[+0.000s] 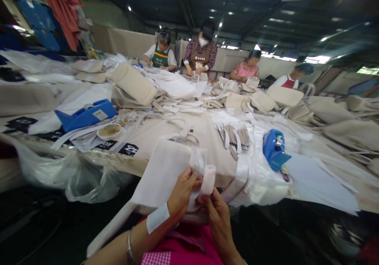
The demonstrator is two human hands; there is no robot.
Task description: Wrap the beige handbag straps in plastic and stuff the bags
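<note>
At the table's front edge, my left hand (182, 190) has its fingers closed on a crinkled clear plastic wrap (197, 164). Just right of it, my right hand (219, 217) pinches the lower end of a white folded strip (209, 180), which stands up between the two hands. Beneath and to the left lies a white sheet (166, 170) that hangs over the edge. A white patch (158, 217) is on my left wrist. Behind the wrap, a strap with a metal buckle (192, 136) rests on beige material.
Blue tape dispensers (89, 115) (274, 148) stand left and right, with a round bowl (109, 131) near the left one. Beige bags (134, 83) and small grey strips (233, 138) lie around. Several people work across the table. A clear plastic bag (91, 178) hangs at the left edge.
</note>
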